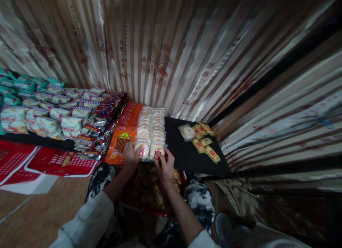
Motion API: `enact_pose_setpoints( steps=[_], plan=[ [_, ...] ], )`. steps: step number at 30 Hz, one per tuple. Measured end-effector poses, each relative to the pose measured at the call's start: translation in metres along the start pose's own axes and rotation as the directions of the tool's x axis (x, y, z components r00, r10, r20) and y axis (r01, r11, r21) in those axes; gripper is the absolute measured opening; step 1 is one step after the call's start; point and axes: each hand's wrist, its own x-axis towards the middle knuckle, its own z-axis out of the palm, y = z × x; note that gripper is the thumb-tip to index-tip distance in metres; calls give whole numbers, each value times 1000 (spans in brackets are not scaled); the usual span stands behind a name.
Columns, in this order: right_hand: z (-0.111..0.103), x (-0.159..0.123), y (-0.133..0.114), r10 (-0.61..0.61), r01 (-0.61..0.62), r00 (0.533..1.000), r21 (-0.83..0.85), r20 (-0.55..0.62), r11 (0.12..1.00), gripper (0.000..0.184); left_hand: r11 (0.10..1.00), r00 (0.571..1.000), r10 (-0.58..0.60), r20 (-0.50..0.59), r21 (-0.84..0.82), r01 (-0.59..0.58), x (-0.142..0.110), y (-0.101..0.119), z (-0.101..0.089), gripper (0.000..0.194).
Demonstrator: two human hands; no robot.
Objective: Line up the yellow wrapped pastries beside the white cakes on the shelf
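Note:
Two rows of round white wrapped rice crackers [151, 128] run back from the front edge of a black shelf [176, 148]. My left hand [130, 157] is at the front of the left row, its thumb against the nearest wrapped cracker [144, 150] and its fingers curled at that cracker's left side, over a flat orange snack bag [120, 137]. At the front of the right row, my right hand [165, 164] has its thumb and fingers closed about the nearest wrapped cracker [157, 150]. Both hands partly cover the packets' lower edges.
Yellow wrapped snacks [205, 141] and one white round packet [187, 132] lie on the shelf's right part. Dark red packets [100, 119], white packets [71, 127] and green packets [25, 84] fill the left. Below is an open red bag of yellow snacks [152, 187]. Pleated sheeting [165, 45] stands behind.

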Motion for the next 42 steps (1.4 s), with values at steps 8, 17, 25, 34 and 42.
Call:
enact_pose_setpoints(
  steps=[8,17,25,34,42],
  plan=[
    [1,6,6,-23,22,999,15,26,1000,15,1000,999,27,-44,11,-26,-3,8,5,17],
    [3,8,12,-45,45,999,17,22,999,15,999,997,37,-60,20,-36,-6,14,12,23],
    [0,5,6,-33,33,999,-11,13,999,14,996,989,89,-117,19,-87,-17,17,6,50],
    [-3,3,10,-73,73,997,13,4,997,14,896,940,339,31,293,-333,-32,7,10,34],
    [-26,43,62,-27,26,999,-69,-18,997,25,856,908,419,5,332,-397,-37,0,14,36]
  ],
)
